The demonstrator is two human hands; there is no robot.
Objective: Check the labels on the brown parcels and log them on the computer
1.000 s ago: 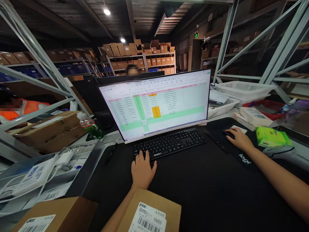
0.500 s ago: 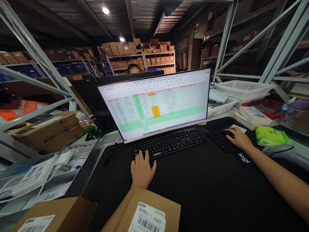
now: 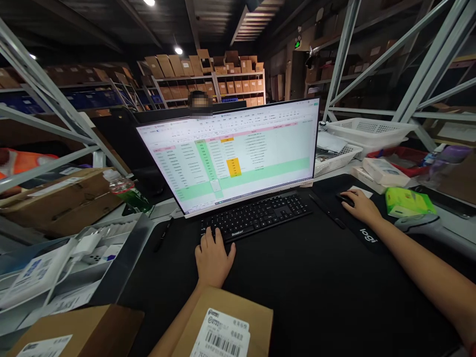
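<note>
My left hand point(image 3: 213, 258) lies flat with its fingers stretched over the left front corner of a black keyboard point(image 3: 256, 215); it holds nothing. At the right, my right hand point(image 3: 362, 207) curves over a black computer mouse point(image 3: 346, 200) on a dark "logi" mouse pad point(image 3: 366, 237). Behind the keyboard stands a tilted monitor point(image 3: 275, 153) showing a spreadsheet with green, pink and orange cells. A brown cardboard box point(image 3: 256, 322) with a barcode label sits in front, covering part of my left forearm.
A second box point(image 3: 115, 327) stands at the lower left, beside a grey tray point(image 3: 126, 248) with papers and a white charger. Nearby are a pen point(image 3: 163, 235) and a green-labelled bottle point(image 3: 128, 191). Right: a green packet point(image 3: 409, 202), a scanner point(image 3: 420, 223), white baskets point(image 3: 372, 134). Another person sits behind the monitor.
The whole view has shifted slightly, so things appear a little further left and higher. Both hands stay in place, left at the keyboard and right on the mouse.
</note>
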